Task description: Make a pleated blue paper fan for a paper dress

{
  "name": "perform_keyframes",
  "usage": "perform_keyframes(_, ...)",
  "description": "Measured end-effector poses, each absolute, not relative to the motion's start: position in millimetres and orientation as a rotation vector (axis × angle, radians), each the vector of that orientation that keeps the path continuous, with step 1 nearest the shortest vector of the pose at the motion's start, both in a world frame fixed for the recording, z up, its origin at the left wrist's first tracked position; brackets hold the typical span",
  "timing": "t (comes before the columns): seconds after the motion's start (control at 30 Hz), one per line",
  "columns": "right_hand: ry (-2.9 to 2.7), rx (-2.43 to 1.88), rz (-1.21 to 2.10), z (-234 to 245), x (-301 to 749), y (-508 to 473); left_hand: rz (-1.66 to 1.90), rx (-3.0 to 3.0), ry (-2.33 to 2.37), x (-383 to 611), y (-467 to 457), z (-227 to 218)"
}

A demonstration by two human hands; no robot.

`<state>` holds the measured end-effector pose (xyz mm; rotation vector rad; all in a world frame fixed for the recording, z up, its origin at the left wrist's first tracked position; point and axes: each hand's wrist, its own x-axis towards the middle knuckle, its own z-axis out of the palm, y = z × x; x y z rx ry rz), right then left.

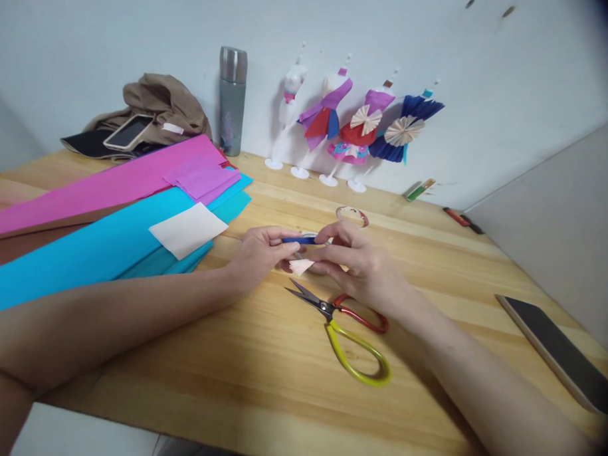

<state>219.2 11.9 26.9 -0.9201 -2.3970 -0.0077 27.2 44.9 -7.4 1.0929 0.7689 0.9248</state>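
My left hand (262,254) and my right hand (358,261) meet over the middle of the wooden table (269,362). Together they pinch a thin dark blue folded paper strip (299,240), one hand at each end. A small pale pink folded paper piece (301,266) sticks out beneath my right hand's fingers. Scissors (345,326) with one red and one yellow-green handle lie open on the table just in front of my right hand.
Long crepe paper sheets, pink (98,188) and cyan (95,248), lie at left with a white paper square (187,229) on top. A tape roll (352,215), several paper-dressed mannequin figures (353,130), a steel flask (232,101), a brown bag with a phone (128,132), and a tablet (562,355) surround.
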Motion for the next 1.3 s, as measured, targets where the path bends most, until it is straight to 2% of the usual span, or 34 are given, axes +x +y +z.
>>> perform_keyframes(0.33, -2.342, -0.846, -0.298, 20, 217, 17, 0.877, 1.182, 0.719, 28, 43, -11)
perform_keyframes(0.93, -2.31, -0.933, -0.08, 13, 217, 18, 0.822, 1.18, 0.757, 27, 45, -5)
perform_keyframes(1.3, -2.303, -0.974, -0.078, 15, 215, 16, 0.806, 1.226, 0.754, 30, 43, -6)
